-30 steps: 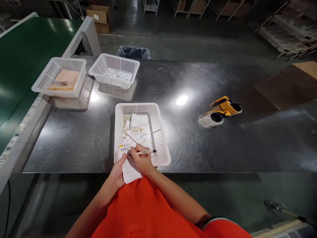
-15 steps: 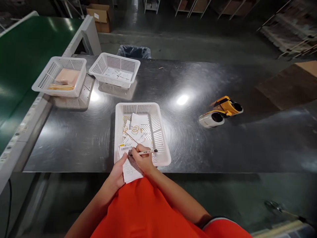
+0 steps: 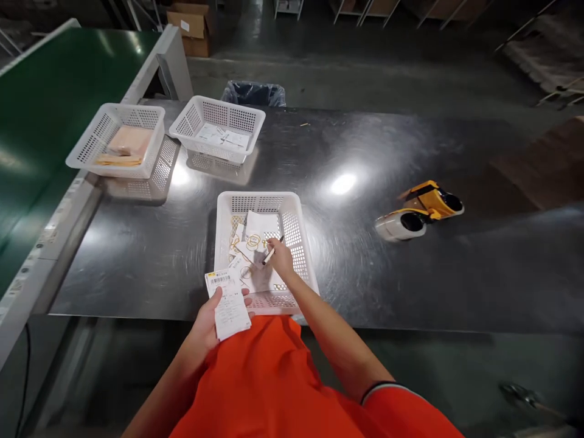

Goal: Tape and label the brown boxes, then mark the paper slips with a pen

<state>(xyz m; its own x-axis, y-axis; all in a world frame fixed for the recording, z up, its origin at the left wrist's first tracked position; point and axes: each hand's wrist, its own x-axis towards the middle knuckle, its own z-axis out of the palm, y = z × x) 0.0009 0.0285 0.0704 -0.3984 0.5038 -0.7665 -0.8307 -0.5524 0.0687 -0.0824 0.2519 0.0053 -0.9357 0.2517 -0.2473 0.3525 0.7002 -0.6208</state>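
In my left hand is a stack of printed paper slips, the top one bearing a barcode and a yellow mark. The thumb lies over the slips and the fingertips show at their right edge. My right hand is closed around a pen, reaching over the inside of a white perforated basket. Its fingertips are close to yellow rubber bands that lie on white papers in the basket. Whether the fingertips touch a band, I cannot tell.
Two more white baskets stand at the back left, one with pinkish packets, the other with papers. A yellow and white tape dispenser sits on the metal table at right. A green conveyor runs along the left.
My right hand has moved off the slips, up and right into the basket, with the pen turned in its grip. The slips in my left hand have shifted slightly and are uncovered.
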